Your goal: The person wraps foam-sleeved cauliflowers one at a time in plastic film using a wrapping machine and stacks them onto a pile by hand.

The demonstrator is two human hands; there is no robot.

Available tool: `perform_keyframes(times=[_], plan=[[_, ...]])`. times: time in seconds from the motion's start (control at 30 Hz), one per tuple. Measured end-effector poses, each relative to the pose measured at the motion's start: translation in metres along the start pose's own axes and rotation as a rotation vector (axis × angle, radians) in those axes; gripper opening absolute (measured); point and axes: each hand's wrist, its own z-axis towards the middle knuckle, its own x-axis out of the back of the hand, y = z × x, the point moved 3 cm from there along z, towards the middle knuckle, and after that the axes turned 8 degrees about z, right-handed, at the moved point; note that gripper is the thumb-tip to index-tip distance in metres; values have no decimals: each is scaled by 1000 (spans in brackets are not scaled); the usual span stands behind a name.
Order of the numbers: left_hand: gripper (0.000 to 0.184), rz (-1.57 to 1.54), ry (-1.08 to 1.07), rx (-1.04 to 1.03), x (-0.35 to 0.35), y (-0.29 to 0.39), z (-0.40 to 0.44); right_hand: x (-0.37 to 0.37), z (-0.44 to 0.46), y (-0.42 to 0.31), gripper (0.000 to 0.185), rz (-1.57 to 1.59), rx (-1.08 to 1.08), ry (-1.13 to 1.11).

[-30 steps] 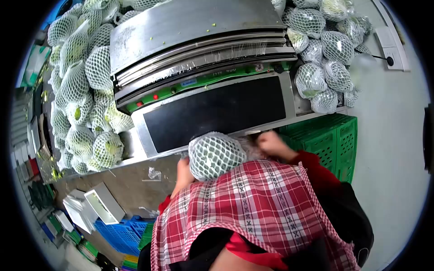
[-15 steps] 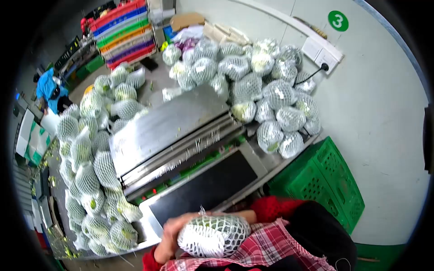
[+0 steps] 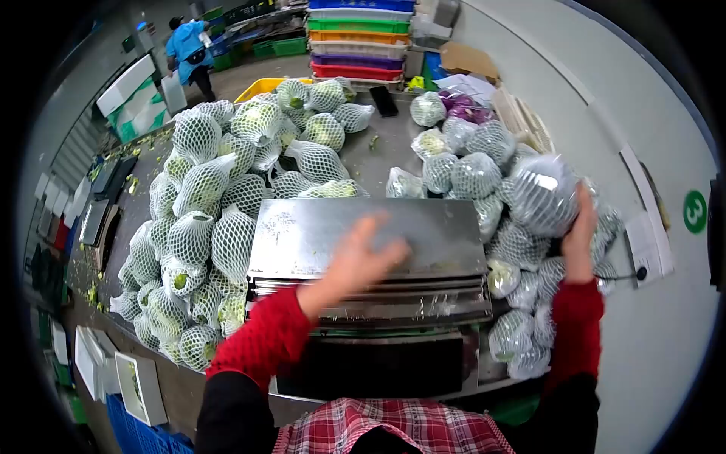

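Note:
My right hand (image 3: 581, 231) grips a round vegetable in a white foam net and shiny clear film (image 3: 541, 195), held over the pile of film-wrapped vegetables (image 3: 476, 175) on the right. Its exact kind is hidden by the wrapping. Blurred by motion, my left hand (image 3: 363, 257) is over the flat metal top of the wrapping machine (image 3: 302, 234), fingers apart and nothing in it. To the left lies a heap of pale green vegetables in foam nets (image 3: 204, 181), without the shiny film.
Stacked coloured crates (image 3: 359, 38) stand at the back, near a black phone (image 3: 383, 101) and a yellow crate (image 3: 265, 88). A power plug (image 3: 641, 273) sits on the right wall. Farther back at left is a person in blue (image 3: 189, 49).
The netted vegetable was at my chest in both hands; now a film-wrapped one is in my right hand at the right pile. My left hand moved over the machine. The view turned and levelled.

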Motion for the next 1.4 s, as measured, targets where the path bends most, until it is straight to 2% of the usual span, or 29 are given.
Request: perform_keyframes(times=[0.03,0.1,0.17,0.23,0.27,0.33,0.37,0.4,0.43,0.47,0.5,0.53,0.57,0.7,0.77,0.83,0.9,0.97,1.03,1.07,1.1,1.13,1.2,1.23,1.27,1.3,1.33,1.37,1.4], plan=[[56,258,227,-21,12,-41,34,10,56,3,44,-213,38,0],[61,636,243,37,45,-116,97,20,138,26,44,-729,171,35],[63,774,14,275,60,-153,135,17,169,48,43,-1690,55,152],[72,833,-173,337,55,-196,163,5,189,39,39,-2018,481,318],[72,821,-172,349,54,-213,176,-34,173,29,31,-1765,802,190],[83,793,-598,401,27,-246,187,-113,138,80,25,-873,240,-315],[88,800,-634,417,18,-252,190,-152,103,123,30,-869,371,-681],[87,819,-674,442,15,-249,192,-192,52,172,29,-632,17,-790],[86,851,-702,477,18,-243,194,-221,14,231,36,-639,-115,-1089],[83,846,-656,534,22,-233,192,-263,-25,248,43,-845,-493,-1199],[80,853,-592,599,28,-224,187,-282,-44,292,49,-871,-539,-1268],[79,901,-502,575,34,-226,181,-303,-55,332,53,-848,-481,-1321],[77,939,-420,545,33,-234,179,-317,-61,344,51,-825,-490,-1309],[70,758,-451,618,33,-251,182,-338,-68,366,38,-702,-589,-1195],[67,651,-298,655,43,-235,177,-336,-65,361,36,-593,-634,-1026],[65,547,-90,636,52,-221,174,-345,-50,357,35,-513,-251,-1025],[63,425,79,613,67,-188,169,-352,-38,328,31,-422,-81,-972],[58,367,180,459,87,-142,160,-357,-33,278,28,-390,98,-947],[52,310,262,270,98,-93,132,-353,-48,212,27,-364,131,-949],[50,276,294,111,98,-75,111,-346,-61,185,28,-377,28,-974],[49,187,183,89,102,-54,86,-342,-74,175,28,-396,23,-966],[46,107,177,80,95,-51,63,-328,-89,163,28,-418,56,-1046],[43,-46,33,245,80,-52,18,-290,-126,149,29,-442,134,-1147],[43,0,24,278,62,-62,2,-270,-143,163,31,-491,117,-1144],[43,-47,95,264,55,-71,-10,-264,-150,155,34,-419,-1,-1102],[41,-151,101,315,61,-62,-18,-257,-149,153,36,-523,8,-1087],[44,-199,171,283,64,-60,-27,-250,-149,149,36,-486,43,-1050],[46,-240,258,254,74,-61,-36,-238,-150,136,33,-520,231,-947],[41,-8,397,101,89,-60,-50,-220,-150,114,29,-514,291,-878]])
